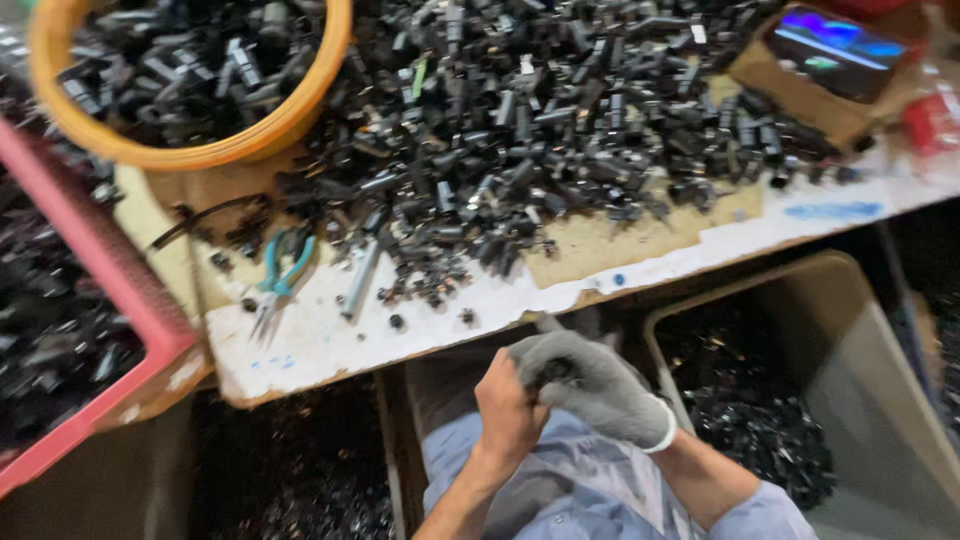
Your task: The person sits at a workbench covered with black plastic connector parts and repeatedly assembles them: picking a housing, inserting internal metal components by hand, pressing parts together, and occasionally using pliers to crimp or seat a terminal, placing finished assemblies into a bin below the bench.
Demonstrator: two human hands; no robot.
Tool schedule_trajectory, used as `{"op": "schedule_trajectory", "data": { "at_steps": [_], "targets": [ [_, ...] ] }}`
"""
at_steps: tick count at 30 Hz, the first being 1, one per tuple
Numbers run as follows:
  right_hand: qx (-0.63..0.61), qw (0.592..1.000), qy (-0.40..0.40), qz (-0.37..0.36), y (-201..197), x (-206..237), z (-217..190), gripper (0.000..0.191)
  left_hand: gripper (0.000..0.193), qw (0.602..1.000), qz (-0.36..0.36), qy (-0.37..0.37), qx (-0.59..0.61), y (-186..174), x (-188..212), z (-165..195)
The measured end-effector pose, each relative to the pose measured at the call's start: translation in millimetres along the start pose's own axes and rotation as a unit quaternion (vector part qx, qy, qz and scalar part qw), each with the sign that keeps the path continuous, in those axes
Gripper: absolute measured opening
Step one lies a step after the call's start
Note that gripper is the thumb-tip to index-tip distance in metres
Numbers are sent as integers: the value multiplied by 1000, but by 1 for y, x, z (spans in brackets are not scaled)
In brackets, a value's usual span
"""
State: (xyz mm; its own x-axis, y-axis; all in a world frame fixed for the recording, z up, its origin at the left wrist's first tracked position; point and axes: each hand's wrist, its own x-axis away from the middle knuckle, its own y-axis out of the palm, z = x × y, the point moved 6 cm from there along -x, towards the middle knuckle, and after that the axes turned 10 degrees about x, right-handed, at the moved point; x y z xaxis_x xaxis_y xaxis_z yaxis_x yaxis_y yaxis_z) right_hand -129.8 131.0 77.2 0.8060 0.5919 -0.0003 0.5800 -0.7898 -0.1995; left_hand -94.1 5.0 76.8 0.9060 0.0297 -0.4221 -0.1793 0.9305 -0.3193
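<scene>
Take the worn white table [300, 345] as your landmark and look from left to right. Just left of the table sits a red crate [95, 250] full of small black parts. On the table's far left corner stands an orange bowl [195, 150], and it holds black parts too. Near the table's front edge lie your teal-handled pliers [278, 280], and nobody is touching them. Across the middle of the table spreads a big pile of black parts [540, 120].

Just below the table's front edge, over your lap, your two hands are together. Your bare left hand [508, 405] and your gloved right hand [590, 385] both close around one small black part [552, 372]. Most of it is hidden, so you cannot tell its shape.

To the right, below the table, stands a grey bin [860, 370] with some black bits at the bottom. So some pieces look done already, but the big pile shows there is a lot left.
</scene>
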Motion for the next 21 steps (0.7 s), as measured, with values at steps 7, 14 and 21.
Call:
{"op": "schedule_trajectory", "data": {
  "at_steps": [7, 14, 21],
  "targets": [
    [-171, 959, 7, 225, 0, 16, 20, 33, 31, 979, 97, -52, -173, -84, 15, -50],
    [165, 950, 54, 258, 11, 5, 28, 32, 38, 957, 90, -88, -262, -91, -10, -81],
    [111, 960, 60, 249, 34, 5, 39, 34, 26, 961, 81, -95, -247, -78, -7, -96]
  ]
}}
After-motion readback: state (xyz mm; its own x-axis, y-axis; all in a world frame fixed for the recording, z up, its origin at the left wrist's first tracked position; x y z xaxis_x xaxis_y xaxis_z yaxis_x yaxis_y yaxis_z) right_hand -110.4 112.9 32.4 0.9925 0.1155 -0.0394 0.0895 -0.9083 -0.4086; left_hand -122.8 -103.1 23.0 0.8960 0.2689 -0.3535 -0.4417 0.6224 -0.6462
